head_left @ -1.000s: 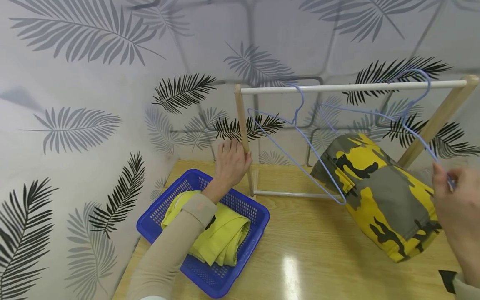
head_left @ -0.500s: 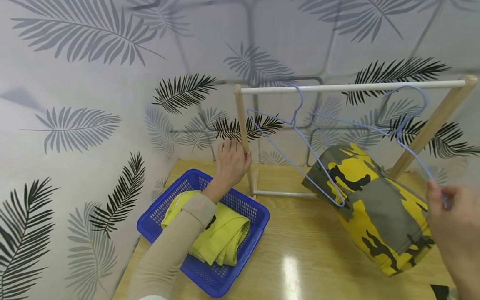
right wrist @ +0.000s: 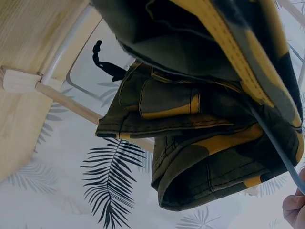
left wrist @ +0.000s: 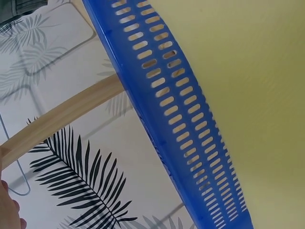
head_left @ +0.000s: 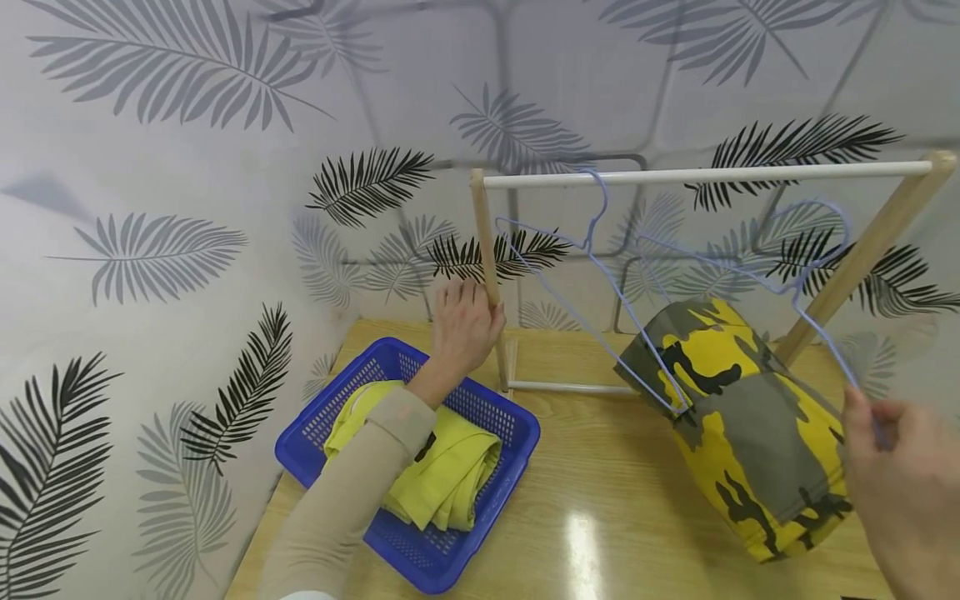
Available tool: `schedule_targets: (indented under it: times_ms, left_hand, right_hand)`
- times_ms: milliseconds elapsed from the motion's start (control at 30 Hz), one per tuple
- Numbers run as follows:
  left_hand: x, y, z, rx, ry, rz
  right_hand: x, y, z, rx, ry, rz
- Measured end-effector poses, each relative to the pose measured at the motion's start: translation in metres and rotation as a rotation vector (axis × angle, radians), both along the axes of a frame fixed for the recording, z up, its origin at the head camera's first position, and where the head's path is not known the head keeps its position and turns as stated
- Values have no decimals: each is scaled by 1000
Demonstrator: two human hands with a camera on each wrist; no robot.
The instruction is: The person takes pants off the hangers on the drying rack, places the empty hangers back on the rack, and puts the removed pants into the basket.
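Note:
My left hand (head_left: pixel 467 325) grips the left wooden post (head_left: pixel 486 242) of a small clothes rack. At the right, my right hand (head_left: pixel 911 475) pinches one end of a light-blue wire hanger (head_left: pixel 825 340). Folded over this hanger are yellow, grey and black camouflage trousers (head_left: pixel 765 425), tilted above the table. The hanger's hook stands below the white rail (head_left: pixel 705 173), apart from it. A second blue hanger (head_left: pixel 589 242) hangs on the rail by its hook, bare, and its lower corner overlaps the trousers. In the right wrist view the trousers' folds (right wrist: pixel 209 105) and a black cord (right wrist: pixel 107 67) show.
A blue perforated basket (head_left: pixel 525 425) with a folded yellow garment (head_left: pixel 450 483) stands on the wooden table (head_left: pixel 592 467), under my left forearm. The rack's right post (head_left: pixel 862 258) and low crossbar (head_left: pixel 570 387) stand near the trousers. A leaf-patterned wall (head_left: pixel 187 333) lies behind.
My right hand has moved left and down with the hanger and trousers. The hanger's hook has dropped from the rail's height to below it. My left hand stays on the post.

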State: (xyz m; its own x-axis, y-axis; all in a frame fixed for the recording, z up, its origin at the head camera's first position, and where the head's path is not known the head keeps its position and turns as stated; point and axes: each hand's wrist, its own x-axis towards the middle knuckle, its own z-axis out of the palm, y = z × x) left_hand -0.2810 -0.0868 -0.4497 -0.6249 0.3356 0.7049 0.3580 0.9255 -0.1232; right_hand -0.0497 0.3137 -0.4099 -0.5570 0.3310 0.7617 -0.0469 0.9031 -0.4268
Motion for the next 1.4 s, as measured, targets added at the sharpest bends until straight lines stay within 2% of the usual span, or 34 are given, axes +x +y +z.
schedule_targets:
  times_ms: [233,400,567,800,967,1067,1167,1267,1400]
  left_hand:
    - [12,4,-2,106,-57,10]
    - [26,8,-2,209,-129,18]
    - [43,15,4,351,-253,5]
    - [71,30,17,652,-464,-110]
    - [87,39,25,906,-614,-192]
    - [94,44,25,1056,-722,-231]
    - [101,52,21,1200,-821,-258]
    - [107,63,11,1324,-909,-264]
    - [113,79,-5,1434,-1032,-272]
  right_hand:
    - [-3,-3,-12,0,168,9]
    - [-1,-7,-14,-16,167,6]
    - [3,-10,-15,-13,149,3]
    - [9,-14,-16,-39,104,8]
    - [10,-18,-17,-67,125,17]
    - [10,-19,-18,-66,135,13]
    - [11,-20,-18,-69,125,20]
    - [12,-22,-17,-80,102,17]
    - [14,-26,-16,-119,89,1]
